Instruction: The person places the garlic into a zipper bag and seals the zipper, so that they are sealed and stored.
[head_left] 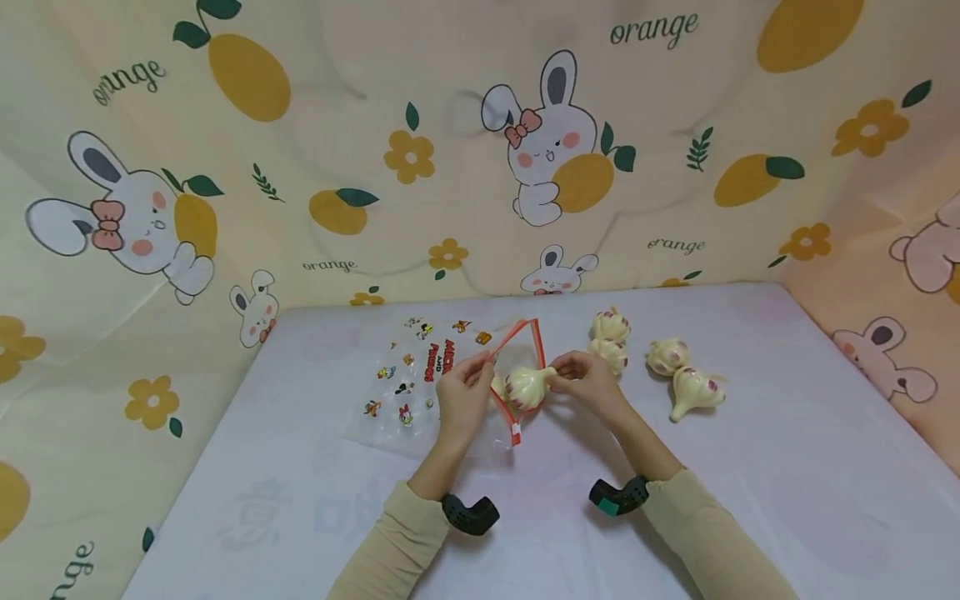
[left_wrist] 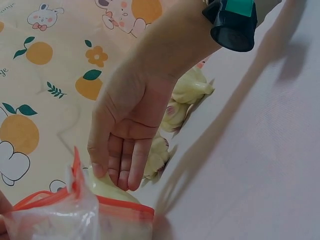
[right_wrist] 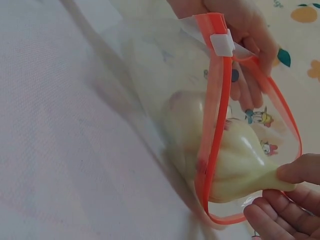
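Observation:
A clear zip bag [head_left: 405, 429] with cartoon prints and a red zip edge lies on the table, its mouth spread open to the right. My left hand [head_left: 461, 400] pinches the bag's red rim. Thumb and fingers of my right hand [head_left: 596, 385] pinch the stem of a pale garlic bulb [right_wrist: 240, 165], whose round body is inside the mouth. Behind it in the right wrist view, another garlic bulb [right_wrist: 182, 115] shows through the plastic. A white slider [right_wrist: 222, 44] sits at one end of the zip.
To the right of the bag, two garlic bulbs [head_left: 609, 357] lie close together near the back. Further right is another pair of bulbs [head_left: 696, 392]. A patterned cloth [head_left: 450, 200] with rabbits and oranges rises behind the white tabletop [head_left: 300, 500].

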